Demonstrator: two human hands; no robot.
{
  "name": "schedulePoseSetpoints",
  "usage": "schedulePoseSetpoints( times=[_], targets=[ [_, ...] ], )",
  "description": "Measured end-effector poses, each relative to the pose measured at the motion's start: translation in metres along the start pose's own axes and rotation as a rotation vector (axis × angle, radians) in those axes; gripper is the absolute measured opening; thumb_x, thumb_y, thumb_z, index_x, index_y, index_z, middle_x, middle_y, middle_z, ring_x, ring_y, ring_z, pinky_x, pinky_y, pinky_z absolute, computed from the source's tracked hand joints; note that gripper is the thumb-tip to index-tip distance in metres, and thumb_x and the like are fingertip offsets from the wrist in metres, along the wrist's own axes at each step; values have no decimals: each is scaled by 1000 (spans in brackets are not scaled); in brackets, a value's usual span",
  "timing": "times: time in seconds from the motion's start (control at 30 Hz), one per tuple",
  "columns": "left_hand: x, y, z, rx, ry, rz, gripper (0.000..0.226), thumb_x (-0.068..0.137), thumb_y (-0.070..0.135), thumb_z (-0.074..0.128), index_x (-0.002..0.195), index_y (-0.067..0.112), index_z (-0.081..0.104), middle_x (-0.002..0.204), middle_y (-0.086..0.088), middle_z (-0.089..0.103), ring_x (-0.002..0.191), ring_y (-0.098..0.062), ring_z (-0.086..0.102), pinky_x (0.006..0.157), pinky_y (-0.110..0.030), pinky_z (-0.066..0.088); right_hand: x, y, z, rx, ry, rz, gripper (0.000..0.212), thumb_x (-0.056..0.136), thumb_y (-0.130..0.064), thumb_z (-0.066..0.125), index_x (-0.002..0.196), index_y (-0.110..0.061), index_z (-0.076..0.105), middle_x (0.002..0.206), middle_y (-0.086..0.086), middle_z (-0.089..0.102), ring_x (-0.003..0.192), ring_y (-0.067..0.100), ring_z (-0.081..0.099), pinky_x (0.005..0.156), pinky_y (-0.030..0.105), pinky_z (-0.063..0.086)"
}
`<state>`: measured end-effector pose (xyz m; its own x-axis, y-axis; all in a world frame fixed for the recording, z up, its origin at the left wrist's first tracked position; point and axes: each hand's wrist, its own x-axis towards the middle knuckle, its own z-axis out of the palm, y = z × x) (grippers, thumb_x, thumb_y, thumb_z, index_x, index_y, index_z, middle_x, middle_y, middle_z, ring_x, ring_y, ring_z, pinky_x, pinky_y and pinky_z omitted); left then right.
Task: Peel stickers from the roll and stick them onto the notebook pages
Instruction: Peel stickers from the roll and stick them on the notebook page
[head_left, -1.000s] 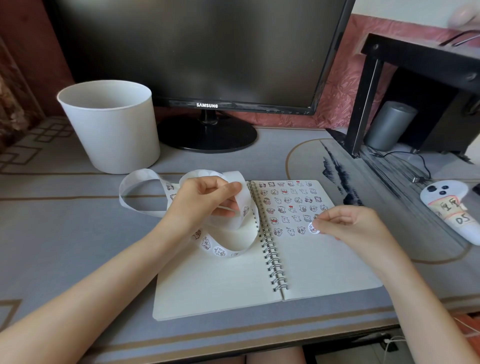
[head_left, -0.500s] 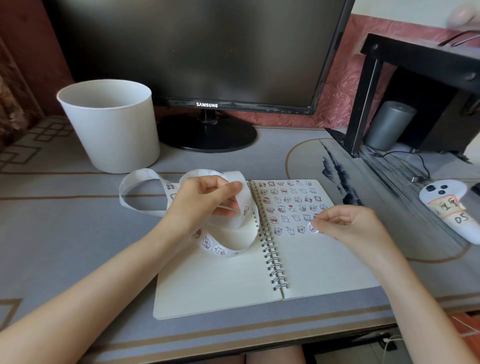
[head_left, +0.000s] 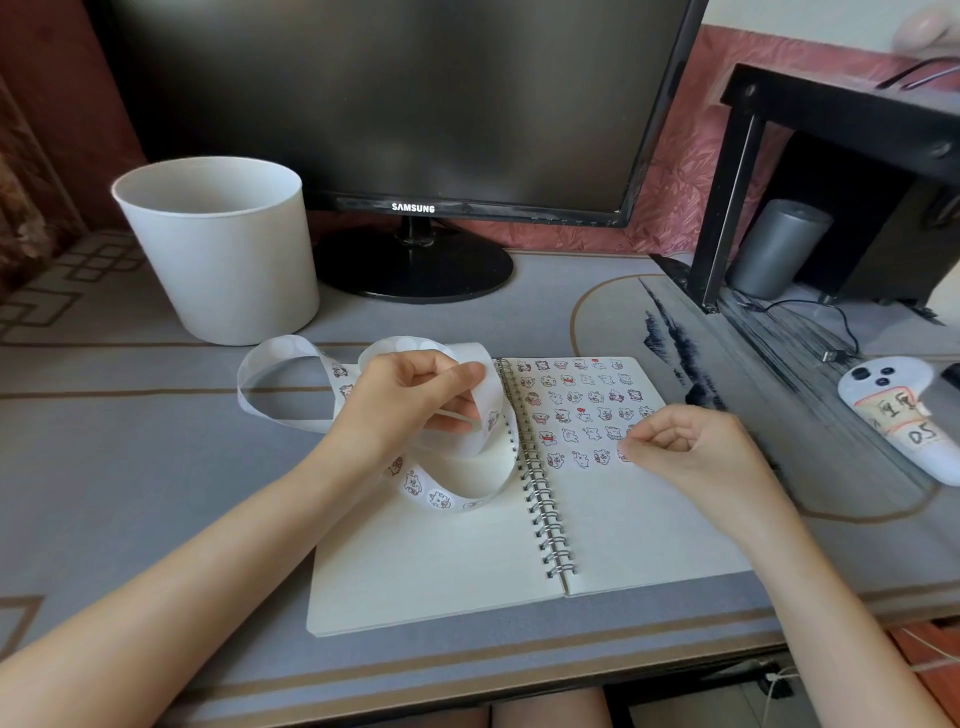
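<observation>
Fingers (head_left: 641, 447) of the right hand (head_left: 696, 449) pinch a sticker (head_left: 622, 457) down at the row's end on the notebook (head_left: 623, 530). Left hand (head_left: 410, 400) grips the roll (head_left: 483, 470) aside, guessing that keeps the page clear.

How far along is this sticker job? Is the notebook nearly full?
Not yet halfway, I'd say. Done: rows of stickers cover the top of the right page. In hand: the left hand grips the sticker strip, and the right hand puts a sticker at the end of the lowest row. Left: the bottom of that page, the bare left page, and more stickers on the strip.
</observation>
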<state>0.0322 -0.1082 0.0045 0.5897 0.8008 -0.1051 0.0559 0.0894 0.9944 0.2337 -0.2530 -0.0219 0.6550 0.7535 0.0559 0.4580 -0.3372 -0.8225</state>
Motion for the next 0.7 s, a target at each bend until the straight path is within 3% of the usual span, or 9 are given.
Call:
schedulePoseSetpoints(
  times=[0.07,0.13,0.23,0.4,0.53,0.7],
  targets=[
    [0,0,0,-1,-1,0,19,87,16,65,75,2,63,56,-1,65,51,-8,63,49,-12,47,0,0,0,8,-4,1,14,72,-6,78,73,-14,67,66,4,63,49,-2,48,54,16,39],
    [0,0,0,1,-1,0,19,87,16,65,76,1,63,57,-1,65,51,-8,63,49,-12,47,0,0,-2,35,-2,2,20,73,-5,78,77,-16,63,67,2,58,47,-1,45,54,21,38],
    [0,0,0,-5,-2,1,19,88,15,64,77,0,63,56,-1,65,52,-8,64,50,-13,47,0,2,-2,38,-22,4,20,76,-3,75,79,-17,62,71,2,57,56,9,46,59,25,39],
    [-1,1,0,1,-2,7,19,88,15,64,77,0,63,55,0,65,51,-8,64,49,-12,47,1,7,-4,66,-8,0,13,81,-4,71,78,-15,64,72,1,62,63,12,51,60,15,41],
    [-1,0,1,8,-1,5,19,88,16,64,77,0,63,55,0,65,51,-8,63,49,-13,47,1,4,1,68,21,6,19,71,-20,81,80,-16,65,74,0,63,62,8,53,65,24,42],
    [0,0,0,6,-4,11,19,88,16,64,77,0,63,56,0,65,52,-8,64,50,-14,48,1,4,1,3,1,-1,19,71,-15,81,81,-18,64,74,-1,59,60,9,49,65,27,41]
  ],
)
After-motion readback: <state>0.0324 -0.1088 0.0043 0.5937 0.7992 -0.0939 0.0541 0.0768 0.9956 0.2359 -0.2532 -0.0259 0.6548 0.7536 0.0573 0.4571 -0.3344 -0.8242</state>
